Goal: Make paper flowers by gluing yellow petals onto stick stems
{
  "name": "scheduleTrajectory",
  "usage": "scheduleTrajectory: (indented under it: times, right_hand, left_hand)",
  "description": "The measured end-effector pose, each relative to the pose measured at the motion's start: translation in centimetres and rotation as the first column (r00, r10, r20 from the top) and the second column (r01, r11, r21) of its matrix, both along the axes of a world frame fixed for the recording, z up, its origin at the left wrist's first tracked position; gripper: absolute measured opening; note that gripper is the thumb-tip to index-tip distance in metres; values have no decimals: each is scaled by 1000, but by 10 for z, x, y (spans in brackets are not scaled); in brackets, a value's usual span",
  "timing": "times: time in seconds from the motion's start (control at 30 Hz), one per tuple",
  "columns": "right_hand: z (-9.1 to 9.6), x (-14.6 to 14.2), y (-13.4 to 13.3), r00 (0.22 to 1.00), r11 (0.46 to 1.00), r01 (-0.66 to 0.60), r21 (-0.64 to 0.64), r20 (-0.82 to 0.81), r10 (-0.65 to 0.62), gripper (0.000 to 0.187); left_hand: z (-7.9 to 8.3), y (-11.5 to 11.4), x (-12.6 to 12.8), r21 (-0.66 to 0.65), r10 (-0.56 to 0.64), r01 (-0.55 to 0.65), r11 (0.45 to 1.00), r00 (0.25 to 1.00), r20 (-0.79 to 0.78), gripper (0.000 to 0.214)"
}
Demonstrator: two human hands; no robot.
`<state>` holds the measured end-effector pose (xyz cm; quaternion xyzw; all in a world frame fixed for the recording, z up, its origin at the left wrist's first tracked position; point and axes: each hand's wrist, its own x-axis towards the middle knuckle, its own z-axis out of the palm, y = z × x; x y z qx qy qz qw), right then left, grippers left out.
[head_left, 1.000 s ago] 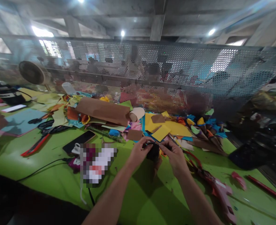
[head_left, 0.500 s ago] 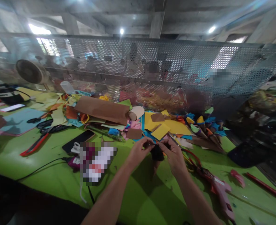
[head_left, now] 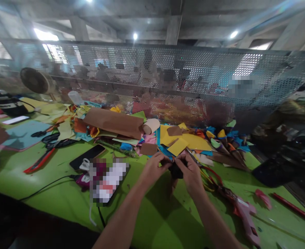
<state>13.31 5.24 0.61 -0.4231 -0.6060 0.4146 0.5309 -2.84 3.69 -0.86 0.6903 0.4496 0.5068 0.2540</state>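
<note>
L hand [head_left: 154, 169] & R hand [head_left: 191, 173], both in fingertip pinch on blk piece [head_left: 177, 171] over grn tbl [head_left: 165, 221]

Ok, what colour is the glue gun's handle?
The glue gun's handle is pink; it shows best in the head view.

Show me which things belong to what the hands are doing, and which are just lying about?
Seems part of it:
- small black piece, held by both hands
- perhaps pink glue gun, nearby, not held

Probably just around:
- dark phone
- red stick
- fan
</note>
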Motion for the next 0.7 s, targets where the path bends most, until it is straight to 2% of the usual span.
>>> scheduleTrajectory:
  times: [0.1, 0.2, 0.27, 0.4, 0.47, 0.6, 0.7]
  right_hand:
    - [-1, -1, 0, 1000, 1000, -13, -1, -16, 13, 21]
    - [-1, -1, 0, 999, 1000, -22, -2, -32, 22, 21]
    - [0, -1, 0, 999, 1000, -22, -5, -42, 22, 21]
    - [1, -2, -2, 998, 1000, -21, -24, -58, 19, 22]
    - [1, -3, -2, 998, 999, -25, -32, -66, 23, 23]
    - [0, -3, -2, 997, 999, -31, -43, -73, 28, 26]
    - [2, 0, -2, 998, 998, -38, -53, -49, 35, 28]
  left_hand:
    - [1, 0, 0, 30, -8, 9, 1000, 999, -45, 6]
    - [1, 0, 1, 40, -11, 11, 999, 1000, -1, 9]
    - [2, 0, 2, 18, 5, -7, 1000, 997, 83, 10]
    - [5, 0, 3, -122, 61, -23, 992, 948, 313, 11]
    - [5, 0, 2, -180, 67, 3, 984, 920, 387, 20]
    - [7, 0, 2, -229, 21, 68, 971, 930, 367, 25]
    - [8, -1, 2, -221, 42, 31, 975, 947, 320, 25]
